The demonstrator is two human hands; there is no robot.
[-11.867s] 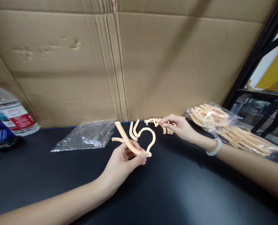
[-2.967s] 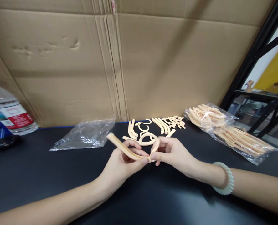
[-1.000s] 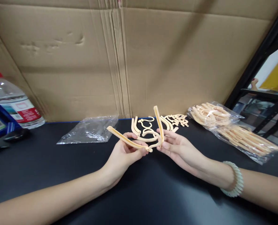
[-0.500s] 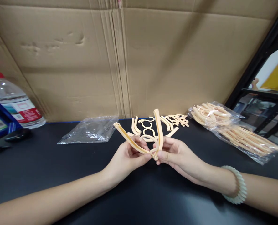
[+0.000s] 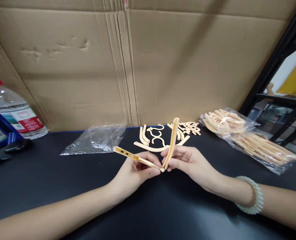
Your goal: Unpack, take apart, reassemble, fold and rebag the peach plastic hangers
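My left hand (image 5: pixel 135 170) pinches a beige plastic arm piece (image 5: pixel 133 156) that sticks out to the left, nearly flat. My right hand (image 5: pixel 185 161) grips a second beige arm piece (image 5: pixel 171 141) that stands almost upright. The two pieces meet at their lower ends between my fingertips, forming a V. Behind my hands, loose beige hanger parts (image 5: pixel 158 136) lie on the black table (image 5: pixel 63 186): curved arms, hooks and small clips.
An empty clear plastic bag (image 5: pixel 95 140) lies at the left of the parts. A full bag of beige parts (image 5: pixel 245 138) sits at the right. A water bottle (image 5: pixel 11 111) stands far left. A cardboard wall (image 5: pixel 138 63) closes the back; a black rack (image 5: pixel 275 60) rises at right.
The left piece has tipped down toward flat, and the right piece has leaned slightly right. The hook seen between my hands half a second ago is no longer visible there.
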